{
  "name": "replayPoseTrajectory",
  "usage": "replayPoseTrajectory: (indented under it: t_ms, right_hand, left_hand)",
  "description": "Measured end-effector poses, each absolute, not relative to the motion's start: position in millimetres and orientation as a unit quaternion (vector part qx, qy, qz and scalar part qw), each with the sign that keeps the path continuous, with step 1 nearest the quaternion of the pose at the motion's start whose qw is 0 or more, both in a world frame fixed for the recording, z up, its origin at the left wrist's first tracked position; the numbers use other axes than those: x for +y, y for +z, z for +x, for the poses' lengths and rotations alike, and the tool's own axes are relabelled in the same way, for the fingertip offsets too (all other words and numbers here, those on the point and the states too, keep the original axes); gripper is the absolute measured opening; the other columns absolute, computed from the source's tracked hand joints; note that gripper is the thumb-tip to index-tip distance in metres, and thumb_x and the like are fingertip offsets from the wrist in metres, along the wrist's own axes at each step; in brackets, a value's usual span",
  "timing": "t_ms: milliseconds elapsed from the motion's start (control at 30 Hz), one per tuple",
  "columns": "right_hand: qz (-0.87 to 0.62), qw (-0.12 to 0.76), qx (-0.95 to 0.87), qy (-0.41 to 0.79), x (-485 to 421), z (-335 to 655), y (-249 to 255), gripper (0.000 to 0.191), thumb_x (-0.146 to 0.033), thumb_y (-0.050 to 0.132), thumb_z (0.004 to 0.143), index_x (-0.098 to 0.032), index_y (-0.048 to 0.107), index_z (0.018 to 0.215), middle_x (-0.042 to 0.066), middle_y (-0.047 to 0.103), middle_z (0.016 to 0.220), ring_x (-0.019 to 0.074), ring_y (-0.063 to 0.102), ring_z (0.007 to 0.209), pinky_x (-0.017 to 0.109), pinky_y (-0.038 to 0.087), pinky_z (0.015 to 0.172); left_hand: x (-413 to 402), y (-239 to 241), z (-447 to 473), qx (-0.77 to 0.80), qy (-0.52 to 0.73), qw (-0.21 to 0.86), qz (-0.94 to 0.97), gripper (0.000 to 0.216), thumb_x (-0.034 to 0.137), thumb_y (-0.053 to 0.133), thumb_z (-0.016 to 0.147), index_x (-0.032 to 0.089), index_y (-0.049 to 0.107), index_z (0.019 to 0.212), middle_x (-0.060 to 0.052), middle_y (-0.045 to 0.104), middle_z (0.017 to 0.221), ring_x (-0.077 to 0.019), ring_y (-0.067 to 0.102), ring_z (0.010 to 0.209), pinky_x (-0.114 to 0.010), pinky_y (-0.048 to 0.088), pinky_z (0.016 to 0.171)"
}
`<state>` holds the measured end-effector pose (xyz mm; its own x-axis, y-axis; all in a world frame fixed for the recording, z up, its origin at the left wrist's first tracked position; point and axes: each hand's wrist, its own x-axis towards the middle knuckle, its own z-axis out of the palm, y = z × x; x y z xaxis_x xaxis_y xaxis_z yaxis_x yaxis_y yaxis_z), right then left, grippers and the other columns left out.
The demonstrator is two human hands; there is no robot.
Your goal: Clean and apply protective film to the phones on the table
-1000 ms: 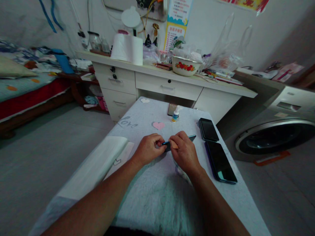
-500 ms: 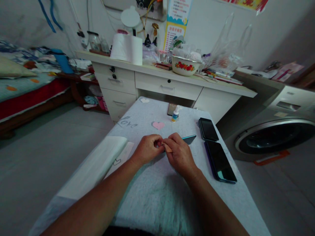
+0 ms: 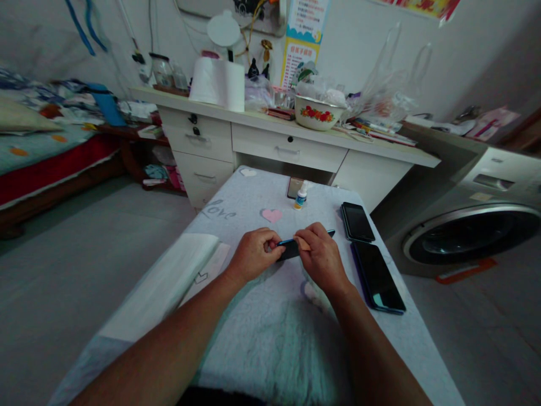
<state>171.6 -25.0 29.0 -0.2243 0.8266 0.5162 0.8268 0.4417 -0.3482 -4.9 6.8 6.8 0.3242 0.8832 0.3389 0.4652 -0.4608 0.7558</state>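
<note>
A dark phone (image 3: pixel 289 249) with a bluish edge is held on its side, tilted, above the cloth-covered table (image 3: pixel 253 332). My left hand (image 3: pixel 257 252) pinches its left end between thumb and fingers. My right hand (image 3: pixel 321 251) is closed around a small orange-tan cloth (image 3: pixel 304 244), pressed to the phone's upper edge. The phone's far end shows just beyond my right knuckles; its middle is hidden by that hand. Past the hands stands a small white spray bottle (image 3: pixel 301 196) with a blue and yellow label.
Two dark phones, a smaller one (image 3: pixel 357 221) and a larger one (image 3: pixel 378 276), lie along the table's right side. Another phone (image 3: pixel 295 187) lies behind the bottle. White folded sheeting (image 3: pixel 169 282) covers the left edge. A desk (image 3: pixel 270 141) and washing machine (image 3: pixel 469 208) stand beyond.
My right hand has slid right along the phone's edge with the cloth, uncovering more of the phone between the hands. My left hand has stayed nearly in place.
</note>
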Motion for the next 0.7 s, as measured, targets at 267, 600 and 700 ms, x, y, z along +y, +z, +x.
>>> replayPoseTrajectory:
  t_ms: [267, 600, 700]
  right_hand:
    - [-0.569, 0.341, -0.747, -0.039, -20, 183, 26, 0.02, -0.018, 0.047, 0.09, -0.017, 0.067, 0.091, 0.006, 0.054, 0.086, 0.0167, 0.054, 0.077, 0.029, 0.043, 0.073]
    - [-0.629, 0.338, -0.696, -0.077, -18, 184, 18, 0.022, -0.021, 0.048, 0.09, -0.017, 0.069, 0.096, 0.006, 0.055, 0.088, 0.0153, 0.053, 0.074, 0.027, 0.042, 0.067]
    - [-0.632, 0.343, -0.691, -0.07, -19, 180, 18, 0.021, -0.021, 0.049, 0.09, -0.017, 0.069, 0.096, 0.006, 0.056, 0.088, 0.015, 0.054, 0.074, 0.026, 0.042, 0.067]
  left_hand:
    - [7, 6, -6, 0.471, 0.393, 0.232, 0.755, 0.006, 0.019, 0.064, 0.072, 0.015, 0.064, 0.067, 0.002, 0.055, 0.063, -0.0081, 0.047, 0.057, -0.021, 0.035, 0.057]
    - [7, 7, -7, 0.477, 0.383, 0.221, 0.76, 0.007, 0.019, 0.065, 0.073, 0.015, 0.064, 0.067, 0.002, 0.055, 0.064, -0.0082, 0.048, 0.059, -0.021, 0.035, 0.057]
    - [7, 7, -7, 0.475, 0.381, 0.22, 0.762, 0.006, 0.019, 0.065, 0.073, 0.015, 0.065, 0.068, 0.002, 0.055, 0.065, -0.008, 0.048, 0.059, -0.021, 0.035, 0.057]
